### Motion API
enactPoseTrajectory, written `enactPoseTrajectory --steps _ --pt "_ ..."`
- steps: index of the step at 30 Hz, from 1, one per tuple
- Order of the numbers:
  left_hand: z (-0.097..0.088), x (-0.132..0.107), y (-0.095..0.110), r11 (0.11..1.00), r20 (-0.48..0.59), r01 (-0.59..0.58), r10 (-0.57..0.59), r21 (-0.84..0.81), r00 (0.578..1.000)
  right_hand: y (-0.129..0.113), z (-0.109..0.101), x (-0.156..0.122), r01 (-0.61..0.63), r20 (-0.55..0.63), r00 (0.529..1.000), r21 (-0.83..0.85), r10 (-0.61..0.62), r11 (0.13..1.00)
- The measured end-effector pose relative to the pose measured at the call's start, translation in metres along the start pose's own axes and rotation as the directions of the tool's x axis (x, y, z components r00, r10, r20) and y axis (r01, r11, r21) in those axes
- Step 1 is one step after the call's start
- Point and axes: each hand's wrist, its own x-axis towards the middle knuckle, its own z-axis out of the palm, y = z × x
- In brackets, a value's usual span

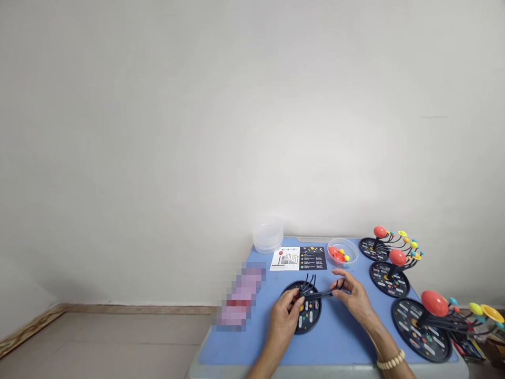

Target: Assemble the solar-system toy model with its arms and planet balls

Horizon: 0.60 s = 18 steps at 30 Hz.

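My left hand [284,316] is closed on one end of a black plastic post [315,296] with thin curved arms [310,281] sticking up from it. My right hand [355,301], wearing a beaded bracelet, pinches the post's other end, where more dark curved pieces show between the fingers. The post is held roughly level over a round black base [310,316] printed with coloured planets and labels. My left fingers cover part of the base's left side. Whether the post touches the base I cannot tell.
Assembled solar system models [434,304] line the right side of the blue table [335,347]. Behind my hands lie a printed instruction sheet [290,259] and a clear bowl [353,248] of red and yellow balls. Stacked clear tubs [268,237] and a blurred pink item [242,297] are at left.
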Motion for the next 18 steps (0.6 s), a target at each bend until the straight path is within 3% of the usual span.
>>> enactPoseTrajectory --steps 8,13,18 --pt "-0.001 0.000 0.002 0.999 -0.016 -0.032 0.032 -0.026 0.999 0.002 -0.004 -0.004 0.019 -0.045 0.999 0.026 -0.017 0.999" --pt "0.000 0.000 0.002 0.999 -0.001 -0.022 0.022 -0.034 1.000 0.004 -0.010 -0.014 0.037 -0.186 0.982 0.014 -0.034 0.999" --pt "0.000 0.001 0.003 0.999 -0.002 -0.022 0.022 -0.030 1.000 0.007 -0.005 -0.039 0.025 -0.381 0.923 -0.077 -0.053 0.997"
